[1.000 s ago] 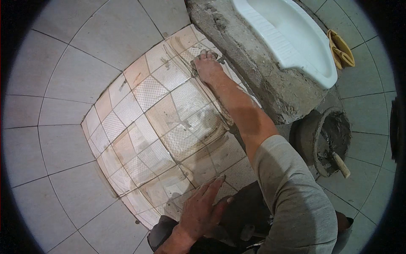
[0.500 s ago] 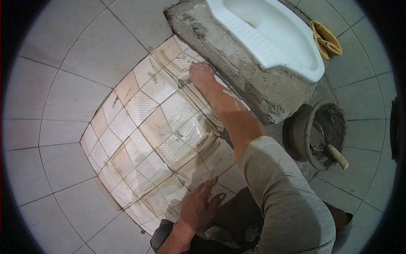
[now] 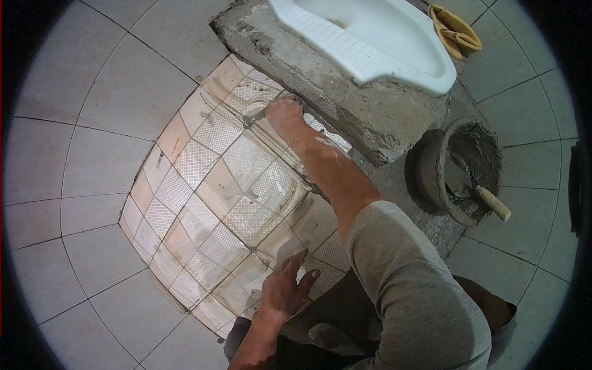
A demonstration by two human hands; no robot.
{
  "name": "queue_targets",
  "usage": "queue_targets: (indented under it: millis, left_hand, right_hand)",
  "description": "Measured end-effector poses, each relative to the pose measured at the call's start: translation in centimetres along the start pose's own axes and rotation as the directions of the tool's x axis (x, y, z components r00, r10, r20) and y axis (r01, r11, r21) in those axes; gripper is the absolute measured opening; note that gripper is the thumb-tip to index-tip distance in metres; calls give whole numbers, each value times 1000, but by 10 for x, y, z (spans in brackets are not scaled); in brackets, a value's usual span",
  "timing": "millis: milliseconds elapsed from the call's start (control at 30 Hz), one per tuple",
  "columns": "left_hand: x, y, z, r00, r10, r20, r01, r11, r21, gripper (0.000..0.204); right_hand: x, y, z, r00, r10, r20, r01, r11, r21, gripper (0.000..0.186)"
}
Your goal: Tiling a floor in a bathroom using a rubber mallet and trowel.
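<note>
My right hand [image 3: 287, 116] is curled closed on the patterned floor tiles [image 3: 216, 185], beside the rough concrete block [image 3: 296, 61]. The fingertips are turned away, so whatever they might hold is hidden. Its forearm stretches across the tiles and has pale smears on it. Nearer to me, my left hand [image 3: 285, 290] is open and holds nothing, its fingers stretched over the near tiles and the thumb apart. I cannot tell whether it touches them. Grey-brown wet smears lie on several tiles around both hands.
A white squat toilet pan [image 3: 382, 43] is set in the concrete block. To the right stands a mortar-crusted bucket [image 3: 445, 176] with a wooden-handled tool [image 3: 493, 203] in grey mortar. A yellow, folded-looking item [image 3: 455, 32] lies beyond the pan. Large grey tiles [image 3: 92, 160] surround the patterned patch.
The view has shifted, so the pan and bucket appear further left and higher. My right hand stays at about the same spot on the tiles. My left hand has barely moved.
</note>
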State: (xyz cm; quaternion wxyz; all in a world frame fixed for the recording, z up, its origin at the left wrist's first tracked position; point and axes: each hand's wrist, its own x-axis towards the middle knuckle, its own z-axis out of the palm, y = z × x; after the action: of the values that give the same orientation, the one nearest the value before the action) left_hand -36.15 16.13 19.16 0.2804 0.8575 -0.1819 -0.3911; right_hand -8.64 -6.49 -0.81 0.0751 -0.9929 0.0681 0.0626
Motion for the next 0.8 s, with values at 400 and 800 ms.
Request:
queue_targets:
  millis: [400,800]
  left_hand:
    - [-11,-4,2,998,63,-29,-63,998,13,51]
    - [-13,2,10,996,85,37,-88,993,77,55]
  right_hand:
    - [-38,8,2,995,57,-77,-68,986,-154,31]
    - [-81,17,-3,995,98,3,-97,983,-153,36]
